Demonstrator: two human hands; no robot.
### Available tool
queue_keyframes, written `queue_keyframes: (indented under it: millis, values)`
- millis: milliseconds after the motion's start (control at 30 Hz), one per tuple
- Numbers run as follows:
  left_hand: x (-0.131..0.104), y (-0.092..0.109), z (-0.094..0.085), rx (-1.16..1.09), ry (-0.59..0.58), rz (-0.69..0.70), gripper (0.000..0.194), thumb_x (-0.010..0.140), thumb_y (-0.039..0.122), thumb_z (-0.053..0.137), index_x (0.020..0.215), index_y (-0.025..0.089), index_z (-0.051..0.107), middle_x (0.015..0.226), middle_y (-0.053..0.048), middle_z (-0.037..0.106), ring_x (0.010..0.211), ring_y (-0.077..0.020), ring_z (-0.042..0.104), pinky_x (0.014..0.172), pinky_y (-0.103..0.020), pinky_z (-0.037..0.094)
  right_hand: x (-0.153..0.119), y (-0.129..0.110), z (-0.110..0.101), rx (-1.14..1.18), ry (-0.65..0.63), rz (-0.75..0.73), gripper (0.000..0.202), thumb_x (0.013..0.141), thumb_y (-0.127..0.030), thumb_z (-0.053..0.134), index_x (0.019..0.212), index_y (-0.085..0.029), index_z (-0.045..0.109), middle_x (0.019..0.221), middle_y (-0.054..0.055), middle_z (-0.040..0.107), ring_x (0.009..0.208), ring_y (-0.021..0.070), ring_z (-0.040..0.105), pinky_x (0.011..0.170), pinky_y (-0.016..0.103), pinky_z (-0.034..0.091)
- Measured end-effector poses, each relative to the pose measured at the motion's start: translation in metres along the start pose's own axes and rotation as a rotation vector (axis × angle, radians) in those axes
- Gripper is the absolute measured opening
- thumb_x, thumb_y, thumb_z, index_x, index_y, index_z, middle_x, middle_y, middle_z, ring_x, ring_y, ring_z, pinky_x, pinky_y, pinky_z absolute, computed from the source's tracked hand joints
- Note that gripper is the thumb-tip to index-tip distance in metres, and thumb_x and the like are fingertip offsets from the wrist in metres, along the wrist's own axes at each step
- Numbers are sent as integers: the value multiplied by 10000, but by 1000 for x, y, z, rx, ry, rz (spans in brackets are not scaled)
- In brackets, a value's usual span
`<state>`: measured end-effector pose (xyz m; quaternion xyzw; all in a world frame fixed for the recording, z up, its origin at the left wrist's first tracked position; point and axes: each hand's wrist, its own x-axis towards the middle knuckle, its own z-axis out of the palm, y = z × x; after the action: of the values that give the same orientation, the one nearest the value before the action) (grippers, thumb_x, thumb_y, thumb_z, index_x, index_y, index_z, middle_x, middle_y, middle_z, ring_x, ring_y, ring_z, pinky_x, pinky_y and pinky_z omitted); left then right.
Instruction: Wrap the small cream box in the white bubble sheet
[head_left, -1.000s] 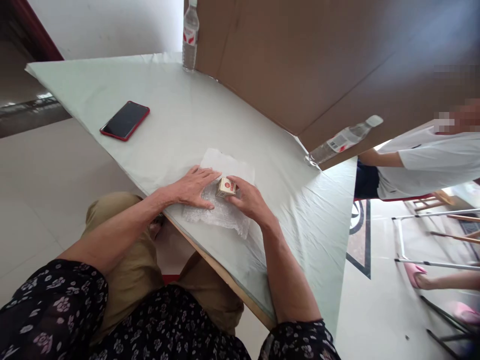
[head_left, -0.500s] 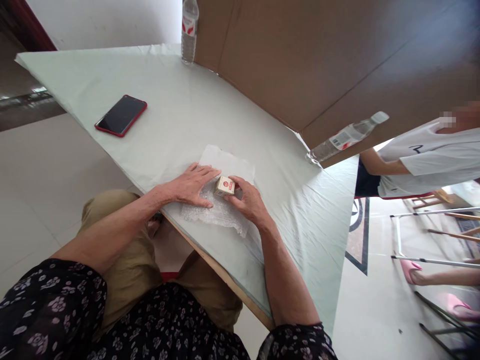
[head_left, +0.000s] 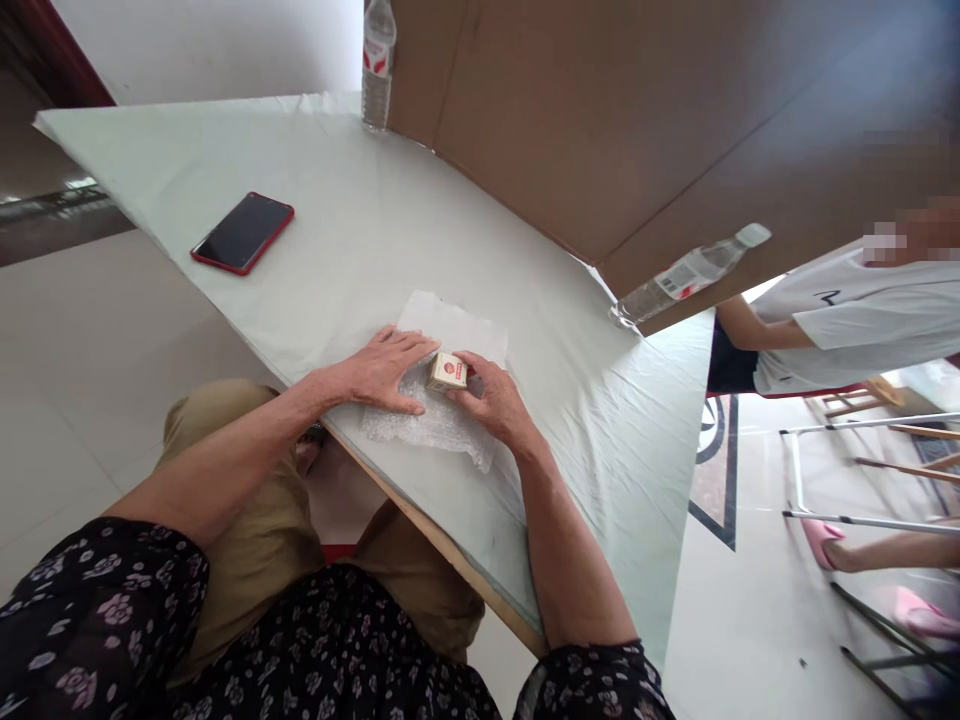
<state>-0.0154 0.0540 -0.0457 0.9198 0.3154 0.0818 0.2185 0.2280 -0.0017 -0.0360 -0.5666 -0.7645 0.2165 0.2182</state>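
Observation:
A small cream box with red print [head_left: 448, 372] rests on a sheet of bubble wrap [head_left: 450, 430] spread over the tabletop. Fingers and thumb of my right hand [head_left: 491, 402] grip the box from its right side. My left hand [head_left: 386, 372] lies with fingers outstretched on the left part of the bubble wrap, just apart from the box. Part of the sheet is hidden under both hands.
A phone in a red case [head_left: 244, 233] lies on the pale tablecloth [head_left: 337, 200]. Two clear bottles, one upright [head_left: 377, 75] and one tilted-looking [head_left: 686, 280], stand by a brown cardboard panel [head_left: 540, 130]. A person in a white shirt [head_left: 862, 310] sits at the right.
The box and both hands hold nearly the same place. The view has shifted very slightly, and the person at the right appears a little further left.

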Motion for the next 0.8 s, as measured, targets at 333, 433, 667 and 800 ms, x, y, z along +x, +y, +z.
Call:
queue_keyframes:
  millis: [333, 433, 667, 800]
  values:
    - [-1, 0, -3, -22, 16, 7, 897, 827, 624, 637, 1559, 204, 329, 1625, -160, 386, 1534, -356, 293, 1258, -549, 132, -8, -18, -21, 24, 138, -8, 554, 852, -373, 693, 1371, -236, 555, 1392, 137, 631, 1039, 264, 687, 974, 468, 502]
    - [0, -3, -2, -56, 99, 19, 796, 832, 591, 632, 1504, 217, 427, 1571, -145, 470, 1506, -354, 348, 1247, -539, 191, -23, -34, -38, -30, 143, -56, 375, 895, -415, 672, 1227, -247, 632, 1233, 104, 716, 1042, 268, 688, 970, 451, 487]
    - [1, -2, -4, -154, 289, 34, 592, 842, 513, 636, 1336, 187, 628, 1479, -156, 579, 1408, -348, 494, 1208, -543, 315, -64, -52, -11, -298, -178, -229, 216, 887, -303, 685, 1083, -213, 682, 1188, 114, 740, 1066, 306, 660, 937, 459, 444]
    - [-2, 6, -12, -291, 281, 51, 579, 861, 562, 618, 1294, 180, 661, 1452, -151, 603, 1387, -341, 518, 1199, -527, 356, -60, -51, -2, -321, -44, -175, 178, 938, -144, 517, 914, -216, 678, 1003, 81, 781, 945, 258, 690, 863, 410, 437]
